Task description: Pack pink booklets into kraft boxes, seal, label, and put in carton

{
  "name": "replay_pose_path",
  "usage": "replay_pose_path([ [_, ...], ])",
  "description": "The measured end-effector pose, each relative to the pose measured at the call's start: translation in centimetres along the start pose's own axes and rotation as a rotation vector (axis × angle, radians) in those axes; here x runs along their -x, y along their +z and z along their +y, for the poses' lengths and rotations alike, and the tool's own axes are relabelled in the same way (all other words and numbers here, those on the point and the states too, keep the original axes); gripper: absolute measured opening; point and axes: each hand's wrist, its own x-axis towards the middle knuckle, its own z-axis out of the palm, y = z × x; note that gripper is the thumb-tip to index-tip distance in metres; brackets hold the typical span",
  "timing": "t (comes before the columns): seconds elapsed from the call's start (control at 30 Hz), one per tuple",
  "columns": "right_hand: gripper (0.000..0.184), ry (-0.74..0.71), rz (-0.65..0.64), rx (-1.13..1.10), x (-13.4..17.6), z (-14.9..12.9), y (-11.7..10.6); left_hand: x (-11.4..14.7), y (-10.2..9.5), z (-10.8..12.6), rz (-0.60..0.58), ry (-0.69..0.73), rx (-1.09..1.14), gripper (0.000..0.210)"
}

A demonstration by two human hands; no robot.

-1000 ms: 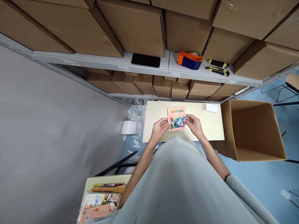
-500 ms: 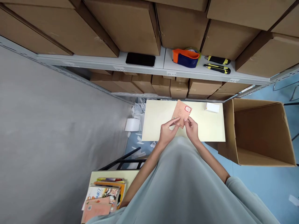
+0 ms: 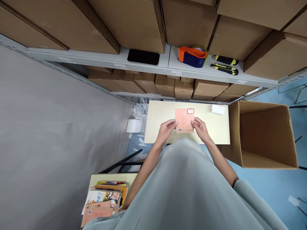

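A thin pink book is held upright and square to me over the pale table. A white label with a red border shows at its top right corner and a barcode at its lower left. My left hand pinches the left edge, thumb in front and fingers mostly behind. On the opposite edge, my right hand grips it in the same way. A small white box lies at the far right of the table, apart from both hands.
A large open cardboard box stands right of the table. On the shelf ahead lie a phone, tape rolls and box cutters, among brown cartons. A stack of books is at lower left, beside a grey wall.
The book has turned from a tilt to upright. My hands have moved apart, from its lower corner area to its left and right edges.
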Motion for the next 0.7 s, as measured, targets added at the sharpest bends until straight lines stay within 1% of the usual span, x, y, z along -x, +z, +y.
replay_pose_path([
  [0.07, 0.055, 0.022, -0.004, 0.005, -0.3, 0.6, 0.2, -0.1, -0.3, -0.2, 0.026, 0.005, 0.008, 0.058],
  [0.13, 0.055, 0.043, 0.035, 0.020, -0.6, 1.2, 0.5, -0.3, -0.7, -0.4, 0.048, 0.011, 0.015, 0.059],
  [0.27, 0.053, 0.025, 0.243, 0.113, -1.0, 1.8, 1.5, -0.5, -1.0, -0.8, 0.126, 0.053, 0.027, 0.059],
  [0.3, 0.052, 0.019, 0.254, 0.126, -0.9, 1.8, 2.0, -0.5, -0.9, -0.9, 0.154, 0.071, 0.023, 0.059],
  [0.33, 0.052, 0.016, 0.235, 0.121, -0.8, 1.7, 2.5, -0.4, -0.8, -1.0, 0.179, 0.086, 0.016, 0.058],
  [0.4, 0.056, 0.012, 0.149, 0.069, -0.4, 1.4, 4.0, 0.0, -0.2, -1.1, 0.202, 0.119, -0.019, 0.054],
  [0.47, 0.063, -0.001, 0.087, -0.003, 0.1, 1.1, 5.7, 0.6, 0.6, -1.2, 0.193, 0.203, -0.099, 0.046],
  [0.5, 0.065, -0.011, 0.083, -0.034, 0.2, 0.9, 6.5, 0.9, 1.1, -1.3, 0.186, 0.274, -0.158, 0.040],
  [0.6, 0.063, -0.011, 0.151, -0.114, 0.3, 0.7, 8.3, 1.9, 2.2, -1.6, 0.170, 0.519, -0.354, 0.027],
  [0.63, 0.062, 0.003, 0.178, -0.130, 0.2, 0.7, 8.6, 2.1, 2.3, -1.7, 0.160, 0.570, -0.396, 0.027],
  [0.7, 0.063, 0.030, 0.210, -0.121, -0.2, 0.5, 8.4, 2.2, 2.0, -1.7, 0.137, 0.596, -0.426, 0.029],
])
